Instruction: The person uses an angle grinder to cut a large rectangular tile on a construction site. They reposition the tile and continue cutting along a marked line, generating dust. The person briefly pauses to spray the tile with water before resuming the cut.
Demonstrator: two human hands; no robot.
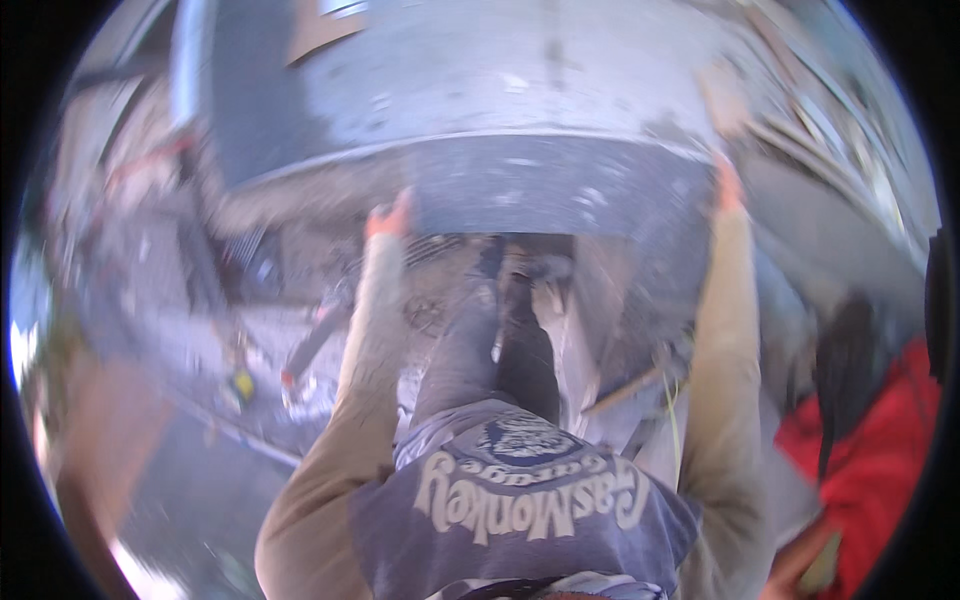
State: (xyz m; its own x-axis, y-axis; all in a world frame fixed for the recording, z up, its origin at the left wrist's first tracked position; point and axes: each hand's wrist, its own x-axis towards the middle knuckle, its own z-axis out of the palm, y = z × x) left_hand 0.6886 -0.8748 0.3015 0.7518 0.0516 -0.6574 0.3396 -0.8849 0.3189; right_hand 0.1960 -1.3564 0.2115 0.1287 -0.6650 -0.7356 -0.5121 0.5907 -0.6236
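Pale-lettered grey shirt [530,525]; left fingers [393,217] and right fingers [729,186] pinch a dark panel [540,185] by its ends

Bright, washed-out, motion-blurred, fisheye-warped dark-cornered edges

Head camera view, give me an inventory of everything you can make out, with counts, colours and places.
panel: 1, dark grey, upper middle, between the hands
broad surface: 1, pale grey, top, beyond the panel
flat piece: 1, brown, top left, on the broad surface
small object: 1, yellow and dark, left
narrow strip: 1, brown, right of the legs
fabric: 1, red, lower right
other clutter: count unclear, mixed colours, both sides, too blurred to name
shirt: 1, bluish grey, pale print, bottom middle
trousers: 1 pair, dark grey, centre
sleeves: 2, tan, either side
left hand: 1, bare, panel's left edge
right hand: 1, bare, panel's right edge
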